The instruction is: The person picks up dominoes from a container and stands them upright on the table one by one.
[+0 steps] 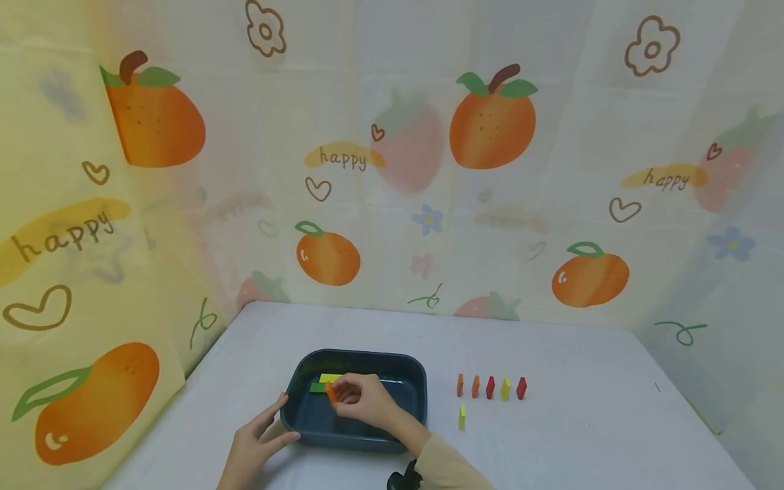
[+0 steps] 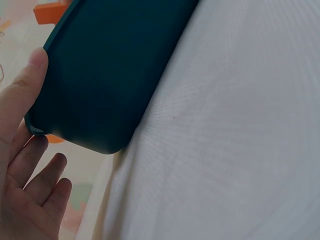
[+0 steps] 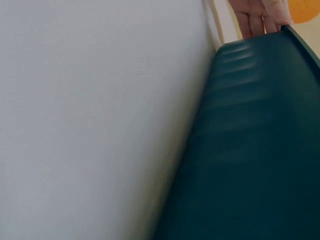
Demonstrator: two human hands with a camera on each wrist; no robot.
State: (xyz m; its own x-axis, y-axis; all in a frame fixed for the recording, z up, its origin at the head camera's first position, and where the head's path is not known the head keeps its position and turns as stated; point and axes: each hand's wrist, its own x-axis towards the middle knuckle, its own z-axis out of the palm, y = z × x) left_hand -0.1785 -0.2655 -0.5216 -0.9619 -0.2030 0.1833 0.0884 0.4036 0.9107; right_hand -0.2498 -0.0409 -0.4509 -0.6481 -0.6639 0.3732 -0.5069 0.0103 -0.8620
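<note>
A dark teal tray [image 1: 392,441] with rounded corners stands on the white table. My left hand [image 1: 260,435] grips its left near corner, thumb at the near rim and fingers along the left side; the left wrist view shows this thumb [image 2: 35,65] on the rim. Over the tray, my right hand [image 1: 367,401] pinches an orange domino [image 1: 331,393] between thumb and fingers. Just beyond it in the tray are a yellow domino [image 1: 331,378] and a green domino [image 1: 318,388]. The right wrist view shows the tray's outer wall [image 3: 240,150], but not the right hand.
Right of the tray, a row of upright dominoes holds two orange [image 1: 475,386], two red [image 1: 490,388] and one yellow [image 1: 505,388]. A yellow-green domino [image 1: 462,418] stands nearer. A printed curtain [image 1: 392,258] borders the table [image 1: 588,395] at back and left.
</note>
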